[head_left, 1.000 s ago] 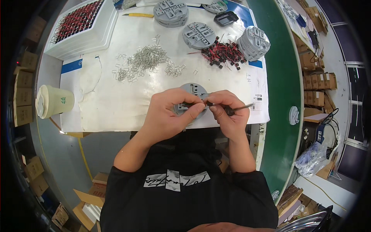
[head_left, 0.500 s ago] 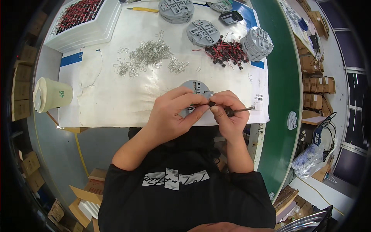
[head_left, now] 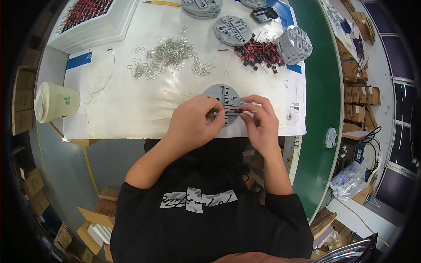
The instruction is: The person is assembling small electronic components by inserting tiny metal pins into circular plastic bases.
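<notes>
A round grey plastic plate [head_left: 222, 91] with slots and small dark parts lies at the table's front, under both hands. Over it, my right hand [head_left: 263, 125] pinches a small black connector [head_left: 240, 111] between thumb and fingertips. Thin dark and reddish wires [head_left: 231, 111] run from the connector toward my left hand [head_left: 195, 120]. The fingers of that hand are curled and closed, with a bit of something dark and green between thumb and forefinger; they hide most of what they hold.
Beyond the plate lie a heap of clear U-shaped pieces [head_left: 171, 53] and a pile of red-and-black wired connectors [head_left: 261, 53]. Stacked grey plates [head_left: 294, 45] stand right. A white bin [head_left: 103, 30], a lidded tub [head_left: 58, 103] and a yellow knife [head_left: 163, 3] are farther left.
The screwdriver-like tool that stuck out of my right hand no longer shows. My hands have drawn slightly apart, uncovering more of the plate and the wires between them. The whole view has shifted slightly.
</notes>
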Action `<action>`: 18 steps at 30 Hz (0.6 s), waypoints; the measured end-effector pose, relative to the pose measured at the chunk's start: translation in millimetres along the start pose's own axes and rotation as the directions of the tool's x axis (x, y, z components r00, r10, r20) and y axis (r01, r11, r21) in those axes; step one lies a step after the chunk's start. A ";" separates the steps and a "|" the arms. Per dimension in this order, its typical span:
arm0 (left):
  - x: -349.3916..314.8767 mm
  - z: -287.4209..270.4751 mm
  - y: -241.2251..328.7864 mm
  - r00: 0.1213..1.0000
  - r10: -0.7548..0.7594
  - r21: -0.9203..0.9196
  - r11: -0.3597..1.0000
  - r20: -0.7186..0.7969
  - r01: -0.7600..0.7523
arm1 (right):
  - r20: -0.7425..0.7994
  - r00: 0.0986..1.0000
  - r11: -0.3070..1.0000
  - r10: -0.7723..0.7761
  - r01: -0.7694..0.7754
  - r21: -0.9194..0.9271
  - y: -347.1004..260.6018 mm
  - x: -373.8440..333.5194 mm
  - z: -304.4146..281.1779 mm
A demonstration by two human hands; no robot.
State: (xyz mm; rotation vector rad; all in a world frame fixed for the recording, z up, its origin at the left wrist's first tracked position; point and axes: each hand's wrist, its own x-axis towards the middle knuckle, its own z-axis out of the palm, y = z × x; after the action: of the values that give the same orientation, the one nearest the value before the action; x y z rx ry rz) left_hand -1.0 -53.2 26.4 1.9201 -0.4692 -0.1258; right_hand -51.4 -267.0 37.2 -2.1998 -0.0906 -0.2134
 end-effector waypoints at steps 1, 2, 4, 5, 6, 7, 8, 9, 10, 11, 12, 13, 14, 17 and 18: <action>-0.1 -0.1 0.1 1.000 0.001 -0.002 1.000 0.002 -0.001 | 0.023 0.999 0.986 -0.048 0.051 -0.156 -0.3 0.7 3.8; 0.0 -1.1 0.4 0.999 -0.016 0.088 0.996 0.046 0.012 | 0.022 0.999 0.986 -0.048 0.050 -0.157 -2.0 1.1 6.6; -0.6 -4.3 0.8 0.991 -0.062 0.272 0.962 0.123 0.027 | 0.077 0.989 0.932 -0.127 0.145 -0.332 -6.4 1.6 12.3; -1.3 -5.7 1.0 0.991 -0.063 0.279 0.960 0.117 0.028 | 0.110 0.980 0.891 -0.166 0.196 -0.409 -8.8 1.8 14.7; -1.7 -6.9 1.2 0.998 0.042 0.305 0.951 0.055 -0.057 | 0.109 0.979 0.894 -0.175 0.204 -0.400 -12.4 2.3 14.8; -2.1 -8.3 1.8 0.989 0.149 0.341 0.930 -0.005 -0.138 | 0.174 0.974 0.841 -0.148 0.216 -0.496 -17.6 2.4 11.8; -2.7 -9.9 2.8 0.965 0.256 0.386 0.897 -0.059 -0.215 | 0.234 0.965 0.778 -0.117 0.236 -0.582 -23.2 2.0 7.2; -1.7 -12.3 0.8 0.964 0.261 0.429 0.878 -0.057 -0.212 | 0.278 0.956 0.718 -0.097 0.261 -0.645 -26.7 4.3 10.6; -2.1 -10.5 -3.7 0.961 0.275 0.380 0.891 -0.016 -0.249 | 0.269 0.954 0.740 -0.136 0.278 -0.612 -28.4 4.8 14.0; -2.7 -8.2 -9.5 0.956 0.291 0.322 0.903 0.026 -0.283 | 0.260 0.951 0.704 -0.168 0.300 -0.644 -27.7 1.8 13.0; -4.8 -8.5 -15.8 0.960 0.277 0.295 0.915 0.033 -0.274 | 0.249 0.948 0.666 -0.198 0.317 -0.675 -26.7 -2.0 15.7; -6.2 -4.5 -21.2 0.964 0.263 0.254 0.930 0.038 -0.264 | 0.240 0.944 0.678 -0.224 0.328 -0.657 -21.2 -11.5 17.3; -7.7 -2.0 -23.0 0.965 0.262 0.282 0.924 0.031 -0.260 | 0.230 0.942 0.653 -0.243 0.334 -0.680 -13.7 -23.4 18.6; -7.2 10.9 -23.8 0.960 0.281 0.204 0.941 -0.019 -0.271 | 0.181 0.953 0.650 -0.245 0.300 -0.699 1.6 -31.5 33.5; -6.1 9.5 -25.5 0.956 0.294 0.183 0.940 -0.009 -0.288 | 0.151 0.961 0.676 -0.232 0.271 -0.686 4.9 -34.4 36.2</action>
State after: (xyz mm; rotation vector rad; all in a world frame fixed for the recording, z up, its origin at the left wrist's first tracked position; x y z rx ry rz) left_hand -2.9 -51.0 -1.4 2.0010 -0.7564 0.1494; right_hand -80.1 -240.4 5.8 -2.9656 -0.4072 -0.3979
